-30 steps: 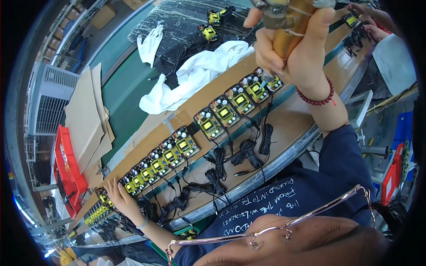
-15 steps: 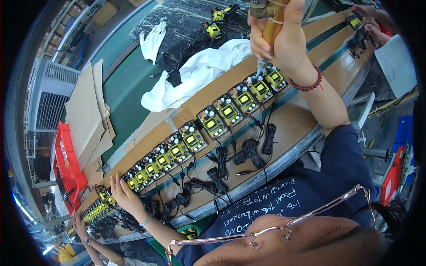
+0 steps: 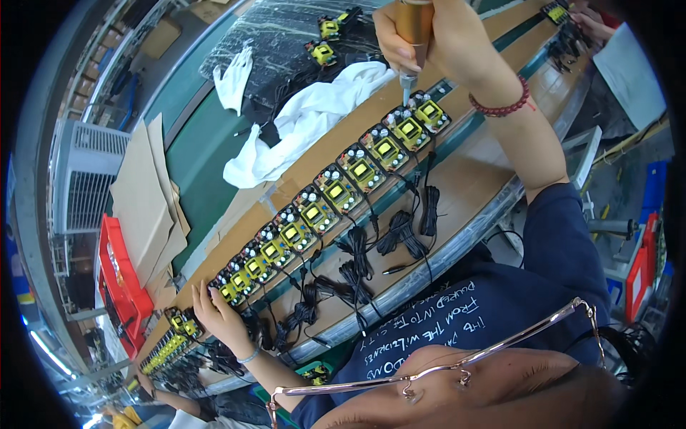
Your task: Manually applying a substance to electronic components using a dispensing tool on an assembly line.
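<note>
My right hand [image 3: 454, 43] grips an amber, tube-shaped dispenser [image 3: 414, 25] with a metal collar and a pale blue nozzle. The nozzle tip points down at the far edge of the second board from the right end of a row of open power adapter boards [image 3: 361, 171]; whether it touches cannot be seen. Each board has a yellow transformer and sits in a black half case. At the row's left end, my left hand [image 3: 216, 316] rests with fingers stretched out against the last boards. Bundled black cables [image 3: 400, 232] trail from the boards toward me.
Beyond the row lie a white cloth [image 3: 300, 121], a white glove [image 3: 234, 80] and several loose boards [image 3: 321, 52]. Cardboard sheets [image 3: 148, 200] and a red bin [image 3: 121, 286] stand at left. More boards [image 3: 168, 354] lie past my left hand. A co-worker's hand [image 3: 593, 28] is at far right.
My left hand has moved right, and the gap in the row has closed as the left boards slid up against the others. The dispenser is more upright, its nozzle over the same board area.
</note>
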`<state>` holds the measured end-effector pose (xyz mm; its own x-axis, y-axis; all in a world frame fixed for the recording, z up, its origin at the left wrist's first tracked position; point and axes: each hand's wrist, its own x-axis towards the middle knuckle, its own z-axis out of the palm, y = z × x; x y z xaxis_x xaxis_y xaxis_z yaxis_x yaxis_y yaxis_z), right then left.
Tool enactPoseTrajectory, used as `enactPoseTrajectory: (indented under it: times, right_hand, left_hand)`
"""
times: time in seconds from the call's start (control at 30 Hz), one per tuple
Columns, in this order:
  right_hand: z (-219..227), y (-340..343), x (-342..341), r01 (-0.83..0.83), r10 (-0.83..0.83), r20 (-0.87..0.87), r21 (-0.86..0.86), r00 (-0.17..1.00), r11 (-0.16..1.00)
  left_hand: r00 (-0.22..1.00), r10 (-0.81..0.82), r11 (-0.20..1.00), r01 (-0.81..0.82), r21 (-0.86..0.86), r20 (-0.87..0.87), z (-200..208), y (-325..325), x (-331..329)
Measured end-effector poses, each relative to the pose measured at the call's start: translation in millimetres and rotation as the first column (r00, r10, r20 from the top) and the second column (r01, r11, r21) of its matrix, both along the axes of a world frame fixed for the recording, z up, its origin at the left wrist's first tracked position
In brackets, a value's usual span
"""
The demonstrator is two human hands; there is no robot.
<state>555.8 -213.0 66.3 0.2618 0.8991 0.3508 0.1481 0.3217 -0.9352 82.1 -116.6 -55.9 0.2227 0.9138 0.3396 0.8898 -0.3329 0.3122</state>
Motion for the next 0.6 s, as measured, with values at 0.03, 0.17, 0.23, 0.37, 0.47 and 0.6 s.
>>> enactPoseTrajectory:
  times: [0.03, 0.17, 0.23, 0.37, 0.47, 0.6]
  right_hand:
    - [9, -6, -3, 0.038, -0.042, -0.068, -0.067, 0.997, 0.997]
    - [24, -27, -24, 0.07, -0.086, -0.265, -0.072, 0.96, 0.995]
    - [11, -27, -27, 0.068, -0.048, -0.322, 0.052, 0.945, 0.996]
    - [-24, -24, -23, 0.153, -0.138, -0.112, 0.142, 0.984, 0.978]
    - [-38, -26, -22, 0.118, -0.117, -0.01, 0.043, 0.993, 0.992]
    - [-40, -20, -31, 0.18, -0.18, 0.012, 0.042, 0.984, 0.983]
  left_hand:
    - [1.0, 0.008, 1.0, -0.008, -0.013, -0.025, 2, -3, 2]
    - [0.996, 0.004, 1.0, -0.005, -0.007, -0.084, 3, -9, 14]
    - [0.996, -0.001, 1.0, 0.002, 0.01, -0.094, 2, -9, 16]
    - [0.996, -0.001, 1.0, 0.003, 0.022, -0.094, 2, -11, 22]
    - [0.997, 0.002, 1.0, 0.0, 0.028, -0.083, 2, -11, 22]
    - [0.995, -0.004, 0.999, 0.009, 0.045, -0.103, 1, -11, 20]
